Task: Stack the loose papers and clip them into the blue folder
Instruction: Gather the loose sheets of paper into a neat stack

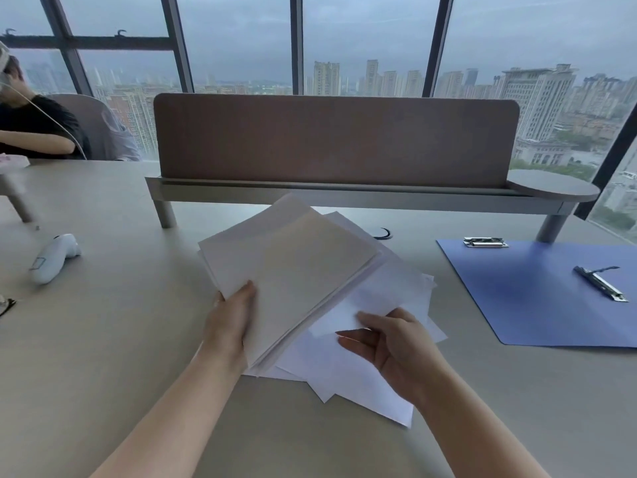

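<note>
No legible text, labels or numbers. The white sheets [293, 270] appear blank; the blue folder [537, 298] at right bears no readable marking at this resolution.

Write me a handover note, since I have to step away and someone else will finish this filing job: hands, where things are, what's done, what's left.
Left hand: grip closed on the gathered stack of papers, lifted and tilted over the desk.
Right hand: pinching one loose sheet from the pile.
More loose sheets lie fanned out on the desk under both hands.
Blue folder lies open to the right, empty, with a top clip and a side clip.
Done: part of the stack gathered.
Left: collect remaining sheets, square the stack, clip it into the folder.
</note>
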`<state>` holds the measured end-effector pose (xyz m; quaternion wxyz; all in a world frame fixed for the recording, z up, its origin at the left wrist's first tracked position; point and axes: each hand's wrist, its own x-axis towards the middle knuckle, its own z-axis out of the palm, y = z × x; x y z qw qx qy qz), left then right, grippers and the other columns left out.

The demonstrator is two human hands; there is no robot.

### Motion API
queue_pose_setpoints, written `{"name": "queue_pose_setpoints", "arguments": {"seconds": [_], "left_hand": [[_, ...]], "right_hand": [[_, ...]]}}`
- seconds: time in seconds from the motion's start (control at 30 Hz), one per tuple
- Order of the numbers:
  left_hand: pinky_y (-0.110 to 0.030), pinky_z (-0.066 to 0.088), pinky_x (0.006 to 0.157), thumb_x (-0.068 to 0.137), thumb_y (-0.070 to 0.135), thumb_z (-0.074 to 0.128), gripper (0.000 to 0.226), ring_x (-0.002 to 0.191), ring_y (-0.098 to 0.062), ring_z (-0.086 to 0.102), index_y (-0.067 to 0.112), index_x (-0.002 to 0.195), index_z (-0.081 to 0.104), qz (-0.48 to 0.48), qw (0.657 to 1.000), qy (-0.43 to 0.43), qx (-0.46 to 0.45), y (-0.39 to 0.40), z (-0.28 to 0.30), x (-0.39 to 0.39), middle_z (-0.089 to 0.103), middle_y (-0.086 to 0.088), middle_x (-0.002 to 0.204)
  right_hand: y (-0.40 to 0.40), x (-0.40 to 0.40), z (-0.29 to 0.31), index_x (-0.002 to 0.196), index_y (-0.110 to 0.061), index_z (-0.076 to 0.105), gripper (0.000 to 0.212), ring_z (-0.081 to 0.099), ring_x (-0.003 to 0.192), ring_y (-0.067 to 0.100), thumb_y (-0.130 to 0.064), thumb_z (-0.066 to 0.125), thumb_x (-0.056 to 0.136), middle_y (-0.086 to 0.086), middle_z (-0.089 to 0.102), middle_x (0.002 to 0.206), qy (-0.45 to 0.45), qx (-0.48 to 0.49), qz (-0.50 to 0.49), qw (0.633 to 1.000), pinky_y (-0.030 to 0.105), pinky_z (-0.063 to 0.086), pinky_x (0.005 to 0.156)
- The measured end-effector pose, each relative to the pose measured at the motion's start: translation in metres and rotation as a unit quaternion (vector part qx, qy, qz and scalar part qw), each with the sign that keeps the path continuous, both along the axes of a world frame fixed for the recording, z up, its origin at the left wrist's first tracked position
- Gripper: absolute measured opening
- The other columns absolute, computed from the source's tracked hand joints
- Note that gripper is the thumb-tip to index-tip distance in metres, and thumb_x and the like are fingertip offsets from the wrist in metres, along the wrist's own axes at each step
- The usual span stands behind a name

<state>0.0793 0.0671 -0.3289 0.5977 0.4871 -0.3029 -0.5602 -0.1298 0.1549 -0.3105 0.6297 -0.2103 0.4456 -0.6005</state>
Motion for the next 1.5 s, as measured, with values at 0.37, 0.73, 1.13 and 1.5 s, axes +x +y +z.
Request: {"name": "queue_pose_setpoints", "arguments": {"seconds": [0.37, 0.73, 1.13, 1.5], "left_hand": [[-0.030, 0.049, 0.061, 0.098, 0.021, 0.052, 0.023, 0.078, -0.021, 0.064, 0.017, 0.121, 0.050, -0.026, 0.999, -0.029, -0.025, 0.006, 0.006, -0.012, 0.064, -0.006, 0.101], [-0.022, 0.048, 0.053, 0.085, -0.006, 0.063, 0.048, 0.077, -0.016, 0.064, 0.007, 0.130, 0.054, -0.048, 0.989, -0.141, -0.003, -0.016, -0.001, 0.015, 0.067, -0.014, 0.116], [-0.034, 0.055, 0.065, 0.079, -0.011, 0.068, 0.036, 0.083, -0.031, 0.068, 0.007, 0.109, 0.065, -0.030, 0.982, -0.179, 0.044, -0.023, -0.002, 0.040, 0.069, -0.014, 0.097], [-0.034, 0.053, 0.073, 0.089, 0.004, 0.064, 0.022, 0.086, -0.030, 0.067, 0.006, 0.111, 0.065, -0.058, 0.978, -0.196, 0.048, -0.026, -0.010, 0.031, 0.069, -0.013, 0.099]], "right_hand": [[0.006, 0.007, -0.003, 0.107, 0.010, 0.065, 0.036, 0.073, 0.078, 0.036, 0.021, 0.035, 0.091, 0.028, 0.073, 0.090, 0.096, -0.057, 0.102, 0.989, 0.042, 0.063, 0.072], [0.000, -0.024, -0.002, 0.107, -0.008, 0.075, 0.024, 0.070, 0.102, 0.032, -0.005, 0.075, 0.083, 0.017, 0.075, 0.106, 0.275, -0.094, 0.157, 0.944, 0.043, 0.055, 0.093], [-0.048, -0.041, -0.004, 0.102, -0.020, 0.051, 0.064, 0.056, 0.112, 0.032, -0.065, 0.078, 0.065, 0.009, 0.053, 0.124, 0.763, 0.156, 0.076, 0.623, 0.039, 0.050, 0.084], [-0.059, -0.041, 0.003, 0.097, -0.023, 0.050, 0.076, 0.053, 0.116, 0.030, -0.075, 0.077, 0.048, 0.007, 0.053, 0.123, 0.763, 0.196, 0.082, 0.611, 0.042, 0.050, 0.093]]}}
